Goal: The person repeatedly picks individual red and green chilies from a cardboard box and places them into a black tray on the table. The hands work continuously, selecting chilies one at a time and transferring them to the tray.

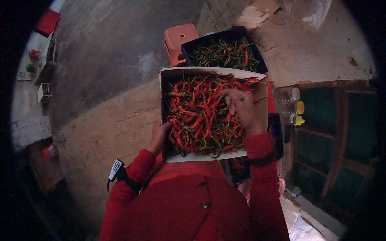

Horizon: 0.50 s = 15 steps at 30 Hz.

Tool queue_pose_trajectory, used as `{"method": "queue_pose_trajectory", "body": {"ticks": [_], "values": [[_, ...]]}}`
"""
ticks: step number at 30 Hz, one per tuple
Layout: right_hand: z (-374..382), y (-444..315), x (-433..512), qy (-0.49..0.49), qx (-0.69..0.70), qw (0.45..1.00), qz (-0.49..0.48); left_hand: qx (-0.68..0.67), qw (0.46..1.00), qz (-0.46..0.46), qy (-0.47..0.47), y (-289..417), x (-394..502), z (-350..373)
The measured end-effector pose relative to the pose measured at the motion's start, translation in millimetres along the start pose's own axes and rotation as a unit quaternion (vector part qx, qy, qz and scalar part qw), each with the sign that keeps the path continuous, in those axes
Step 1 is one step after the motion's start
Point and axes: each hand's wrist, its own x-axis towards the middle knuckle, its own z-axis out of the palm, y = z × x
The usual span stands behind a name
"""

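Observation:
A cardboard box (211, 156) with pale edges sits in front of my body, filled with mostly red chilli peppers (206, 116) and some green ones. My left hand (159, 135) grips the box's left wall near the front corner, its thumb over the rim beside the peppers. Over the right part of the heap is my right hand (241, 107), blurred, with its fingers curled down among the peppers. Whether it pinches one is not clear. A green chilli (260, 99) shows just right of that hand against the inner wall.
Beyond the box stands a dark tray (261, 61) of mostly green chillies, beside an orange plastic stool (182, 34). Another dark container (276, 135) is partly hidden by my right arm. Clear jars with lids (298, 107) stand by a green-panelled wooden frame (337, 132) at right.

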Motion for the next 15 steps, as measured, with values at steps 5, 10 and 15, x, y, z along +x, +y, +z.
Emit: {"method": "queue_pose_trajectory", "body": {"ticks": [5, 10, 15], "values": [[56.4, 7.0, -10.3, -0.011, -0.227, 0.964, -0.139, 0.022, 1.000, -0.010, -0.003, 3.8, 0.8, 0.4], [60.9, 16.8, -13.0, 0.041, -0.238, 0.960, -0.141, 0.004, 0.999, -0.049, 0.009, -1.1, 3.0, -5.3], [-5.8, 48.1, -40.1, 0.152, -0.110, 0.979, -0.075, 0.014, 0.998, -0.054, 0.005, -4.8, 6.0, -7.2]]}}
